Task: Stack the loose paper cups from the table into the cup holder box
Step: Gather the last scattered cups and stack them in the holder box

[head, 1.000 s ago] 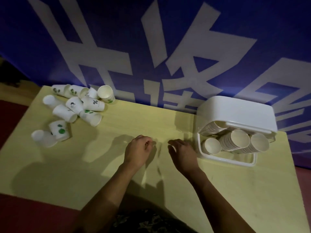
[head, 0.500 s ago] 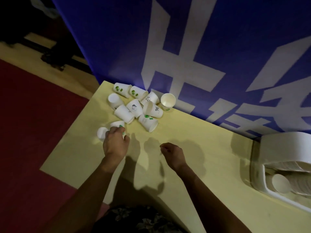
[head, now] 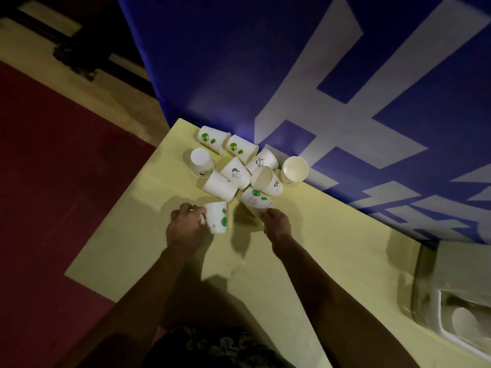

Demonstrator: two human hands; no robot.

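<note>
Now that both hands have moved from mid-surface to the cup pile, collecting begins. The left hand (head: 186,228) fingers curl round a green-spotted cup (head: 218,217). The right hand (head: 276,224) touches another cup (head: 255,199); its grip is unclear.

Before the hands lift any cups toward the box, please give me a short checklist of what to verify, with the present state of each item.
1. Left hand holds a cup: ok, its fingers are curled round the green-spotted cup.
2. Right hand has a firm grip: cannot tell, its fingertips meet the cup with green dots, but the grip is hidden.
3. Other loose cups waiting: ok, a pile remains near the blue banner.
4. Cup holder box in reach: ok, at the table's right end.
5. Free slot in the box: cannot tell, mostly out of frame.
</note>
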